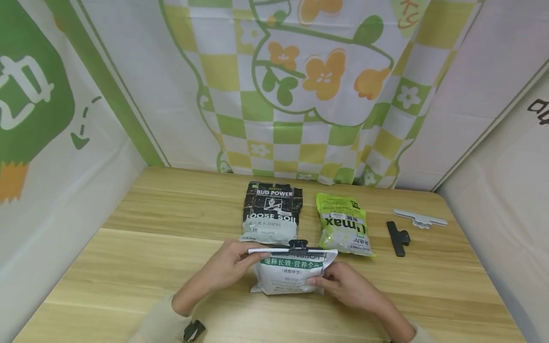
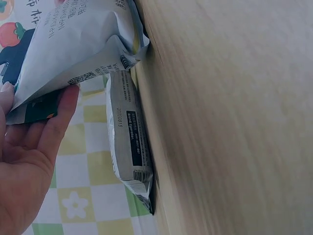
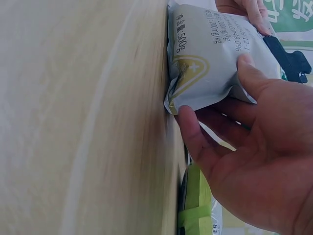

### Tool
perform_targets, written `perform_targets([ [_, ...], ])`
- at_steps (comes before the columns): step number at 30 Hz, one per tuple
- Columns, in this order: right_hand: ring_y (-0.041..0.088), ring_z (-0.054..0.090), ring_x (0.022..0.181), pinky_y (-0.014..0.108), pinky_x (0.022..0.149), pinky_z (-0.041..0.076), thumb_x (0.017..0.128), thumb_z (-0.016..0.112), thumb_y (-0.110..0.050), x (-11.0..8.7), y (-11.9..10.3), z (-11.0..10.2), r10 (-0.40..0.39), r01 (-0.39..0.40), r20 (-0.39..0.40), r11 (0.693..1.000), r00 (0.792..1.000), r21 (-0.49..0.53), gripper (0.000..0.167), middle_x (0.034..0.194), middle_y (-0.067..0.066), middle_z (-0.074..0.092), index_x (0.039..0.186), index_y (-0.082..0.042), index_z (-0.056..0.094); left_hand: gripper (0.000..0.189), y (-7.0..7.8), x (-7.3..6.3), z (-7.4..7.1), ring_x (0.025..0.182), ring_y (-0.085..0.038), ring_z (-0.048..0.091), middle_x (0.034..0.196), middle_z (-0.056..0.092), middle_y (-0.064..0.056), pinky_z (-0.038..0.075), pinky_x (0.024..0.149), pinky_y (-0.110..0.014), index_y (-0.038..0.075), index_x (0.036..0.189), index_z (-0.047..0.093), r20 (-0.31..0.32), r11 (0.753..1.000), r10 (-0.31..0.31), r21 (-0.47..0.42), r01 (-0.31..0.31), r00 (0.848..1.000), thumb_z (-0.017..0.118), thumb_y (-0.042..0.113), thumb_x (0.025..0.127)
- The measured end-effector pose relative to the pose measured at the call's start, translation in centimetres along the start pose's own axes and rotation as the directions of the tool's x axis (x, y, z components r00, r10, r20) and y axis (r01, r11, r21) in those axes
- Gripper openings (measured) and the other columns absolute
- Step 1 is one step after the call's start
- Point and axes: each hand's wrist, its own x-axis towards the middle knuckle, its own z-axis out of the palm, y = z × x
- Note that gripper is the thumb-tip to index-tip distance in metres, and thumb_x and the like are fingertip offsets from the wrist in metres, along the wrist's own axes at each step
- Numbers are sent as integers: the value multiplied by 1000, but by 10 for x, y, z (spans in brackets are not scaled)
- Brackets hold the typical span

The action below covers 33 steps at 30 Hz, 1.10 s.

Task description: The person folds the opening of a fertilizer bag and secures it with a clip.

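Note:
A white bag (image 1: 285, 280) with a green printed band stands upright at the table's front middle. Across its folded top edge runs a black sealing clip (image 1: 299, 246), also seen at the bag's end in the right wrist view. My left hand (image 1: 227, 264) pinches the bag's top left corner, thumb in front and fingers behind. Low on the right side, my right hand (image 1: 349, 285) grips the bag, its thumb on the front face. In the right wrist view the thumb presses the white bag (image 3: 210, 63) while the other fingers lie along its side and back.
Behind the bag lie a black-and-white bag (image 1: 273, 209) and a lime-green bag (image 1: 345, 224). To the right, a black clip (image 1: 398, 239) and a white clip (image 1: 420, 218) rest on the wooden table (image 1: 141, 238). Printed curtains (image 1: 300, 95) hang along the back edge.

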Motion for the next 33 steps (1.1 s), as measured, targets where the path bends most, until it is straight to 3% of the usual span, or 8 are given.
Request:
perform_targets([
  [8, 3, 66, 96, 21, 83, 55, 102, 67, -40, -1, -4, 4, 18, -18, -6, 1000, 1000, 15, 32, 127, 1, 78, 124, -20, 75, 23, 0, -1, -3, 58, 3, 41, 80, 74, 5, 41, 51, -17, 13, 113, 80, -16, 999, -51, -18, 51, 999, 65, 28, 104],
  [15, 7, 65, 93, 21, 79, 54, 102, 66, -44, 0, -9, 11, 40, -39, -42, 999, 998, 34, 31, 119, 0, 79, 120, -20, 75, 22, -2, -1, -7, 58, 3, 38, 66, 61, 6, 37, 51, -16, 13, 113, 80, -57, 995, -99, -28, 98, 993, 66, 27, 104],
  [21, 10, 63, 93, 22, 79, 52, 103, 65, -45, 4, -19, 15, 73, -71, -50, 996, 996, 47, 34, 119, 0, 78, 123, -19, 74, 21, -3, -1, -12, 55, 1, 37, 59, 46, 10, 34, 48, -17, 13, 104, 81, -96, 984, -175, -47, 171, 980, 68, 30, 103],
  [25, 13, 63, 97, 22, 80, 52, 104, 63, -45, 7, -28, 18, 93, -88, -51, 992, 994, 92, 35, 119, 0, 78, 123, -17, 74, 24, -1, 0, -18, 56, -1, 38, 60, 46, 8, 34, 49, -18, 14, 100, 79, -115, 976, -216, -61, 210, 970, 68, 35, 102],
  [33, 27, 71, 120, 39, 95, 61, 105, 62, -41, 11, -47, 25, 86, -71, -77, 982, 993, 177, 36, 129, 9, 75, 124, -13, 73, 24, -4, 0, -31, 58, -5, 42, 62, 50, 6, 37, 51, -19, 13, 104, 80, -163, 968, -251, -52, 245, 954, 68, 34, 102],
])
